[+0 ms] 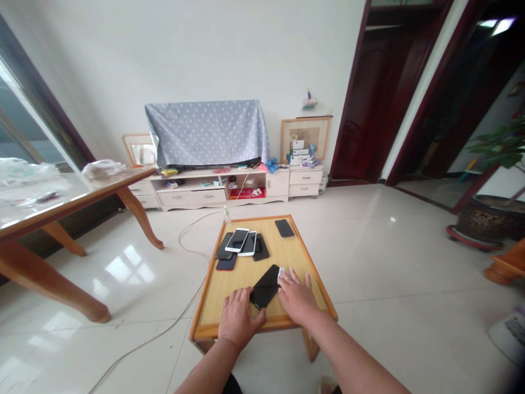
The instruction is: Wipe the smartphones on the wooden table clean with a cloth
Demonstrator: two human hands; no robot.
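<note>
A black smartphone (266, 287) lies at a slant, screen up, near the front of a small wooden table. At its lower left corner is my left hand (240, 317), with the thumb and fingers on either side of that corner. My right hand (298, 294) rests at the phone's right edge, its fingers over a small white cloth or tissue (281, 273) with faint markings. Part of this white piece is hidden under the fingers. Farther back on the left, two white smartphones (237, 239) lie overlapped on several dark ones (261, 247).
Another dark phone (284, 229) lies at the back right of the small table (303, 257). A clear bottle (227, 215) stands at its back left corner. A cable (180, 317) runs across the floor on the left, near a larger table (123, 183). A white cabinet (192, 197) lines the wall.
</note>
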